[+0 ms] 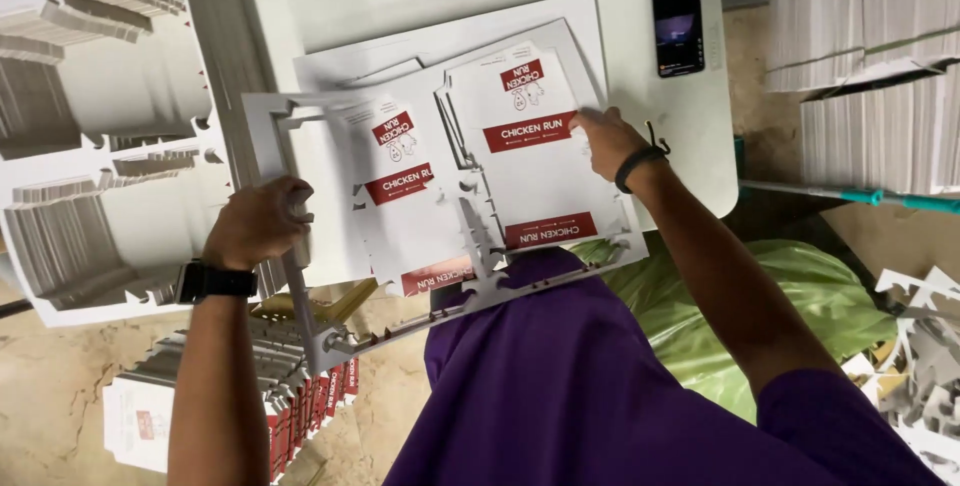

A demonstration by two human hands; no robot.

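Note:
A die-cut white cardboard sheet (420, 186) with two red-labelled box blanks lies across a white table (620, 106), and its near edge overhangs my lap. My left hand (262, 221) is shut on the sheet's grey waste frame at the left side. On the right box blank (535, 146), my right hand (610, 141) presses down with its fingers at the blank's right edge. Below this sheet lie more sheets of the same kind. I wear a dark watch on the left wrist and a black band on the right.
Stacks of punched-out blanks (100, 136) fill the left. A pile of red-and-white blanks (290, 396) sits on the floor under my left arm. A phone (677, 23) lies on the table's far right. There are tall paper stacks (880, 56) at the right and a green bag (760, 296) below.

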